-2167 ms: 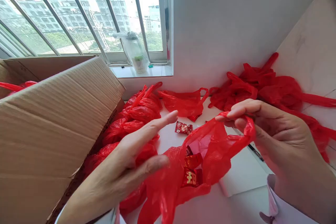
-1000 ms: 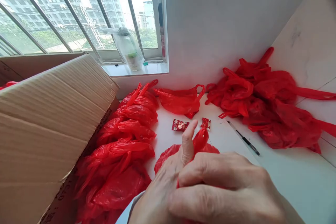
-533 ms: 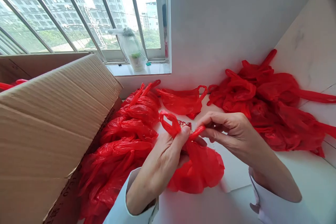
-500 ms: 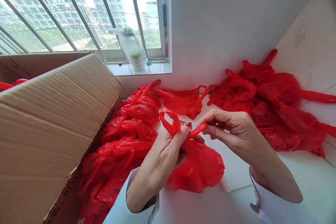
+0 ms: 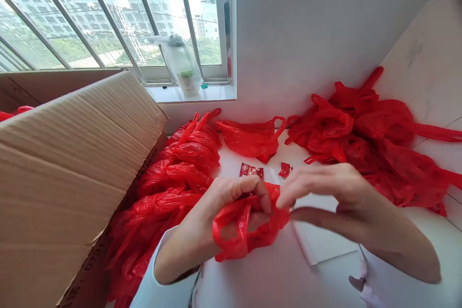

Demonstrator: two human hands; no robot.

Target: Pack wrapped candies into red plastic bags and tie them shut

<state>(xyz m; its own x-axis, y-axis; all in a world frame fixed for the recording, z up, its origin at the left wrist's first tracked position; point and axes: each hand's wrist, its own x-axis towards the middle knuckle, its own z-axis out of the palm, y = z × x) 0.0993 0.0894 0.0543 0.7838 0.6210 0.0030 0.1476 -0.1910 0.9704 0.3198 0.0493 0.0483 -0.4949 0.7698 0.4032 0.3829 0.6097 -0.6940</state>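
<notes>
A white tabletop (image 5: 252,279) sits beneath a barred window (image 5: 166,19) and pale wall, with a cardboard carton (image 5: 83,168) at left and heaped red bags (image 5: 382,139) in the right corner. The thin red plastic bag (image 5: 262,238) is at the hands, above the tabletop, its long axis slanting from upper right to lower left — looped end lower left. It looks translucent, crumpled and twisted. The left hand (image 5: 225,195) curls closed around it; the right hand (image 5: 335,197) has thumb and fingers parted at its edge — whether gripping, I cannot tell.
</notes>
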